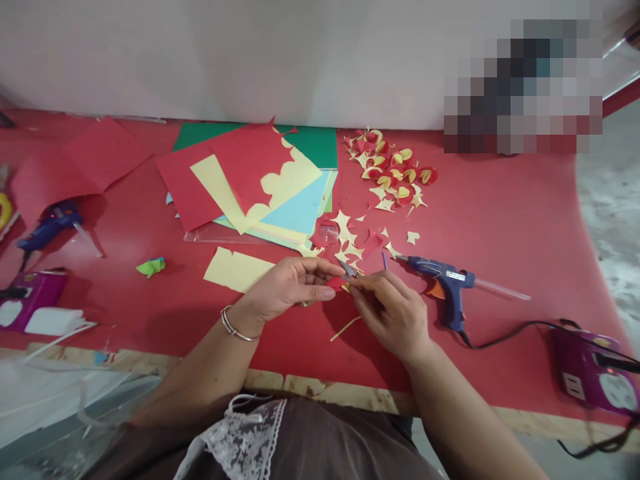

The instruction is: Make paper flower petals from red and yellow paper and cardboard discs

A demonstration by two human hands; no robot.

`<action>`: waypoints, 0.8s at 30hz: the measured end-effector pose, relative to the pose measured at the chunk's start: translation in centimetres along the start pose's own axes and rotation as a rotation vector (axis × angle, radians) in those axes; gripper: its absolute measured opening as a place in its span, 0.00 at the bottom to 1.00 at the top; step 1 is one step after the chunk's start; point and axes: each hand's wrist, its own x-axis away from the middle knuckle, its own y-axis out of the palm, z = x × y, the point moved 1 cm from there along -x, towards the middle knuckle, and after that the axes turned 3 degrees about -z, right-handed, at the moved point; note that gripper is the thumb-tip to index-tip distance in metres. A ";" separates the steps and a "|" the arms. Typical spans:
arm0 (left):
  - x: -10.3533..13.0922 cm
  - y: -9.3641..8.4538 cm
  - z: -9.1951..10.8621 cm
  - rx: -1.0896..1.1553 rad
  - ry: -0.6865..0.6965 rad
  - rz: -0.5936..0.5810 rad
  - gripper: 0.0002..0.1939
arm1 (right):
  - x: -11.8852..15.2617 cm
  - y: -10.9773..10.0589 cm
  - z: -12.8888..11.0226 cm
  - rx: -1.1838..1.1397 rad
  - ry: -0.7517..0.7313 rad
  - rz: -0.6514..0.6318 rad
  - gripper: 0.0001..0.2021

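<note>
A small red paper piece (pixel 337 283) is pinched between the thumb and fingers of my left hand (pixel 290 287). My right hand (pixel 393 310) has thumb and forefinger closed at the right edge of that piece, where a bit of yellow paper shows. Just beyond the fingertips, a grey pointed metal tip (pixel 347 269) shows; the rest of it is hidden. Below my right hand lies a thin yellow paper strip (pixel 345 329). A yellow paper sheet (pixel 240 269) lies partly under my left hand. Yellow paper scraps (pixel 345 230) are scattered just beyond both hands.
To the right lies a blue glue gun (pixel 445 280), its cord running to a purple power socket (pixel 595 370). Stacked coloured paper (pixel 245 173) sits at the back, beside red-and-yellow paper flower pieces (pixel 395 170). Another glue gun (pixel 50 227) and a green paper piece (pixel 151 267) lie left.
</note>
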 end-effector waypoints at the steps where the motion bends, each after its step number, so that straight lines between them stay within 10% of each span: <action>1: 0.0 0.0 -0.1 -0.023 0.008 0.009 0.19 | 0.0 0.0 0.0 0.001 -0.001 -0.001 0.08; 24: 0.0 2.8 -1.0 -0.179 0.145 0.137 0.11 | 0.3 0.7 0.2 0.012 0.101 0.002 0.02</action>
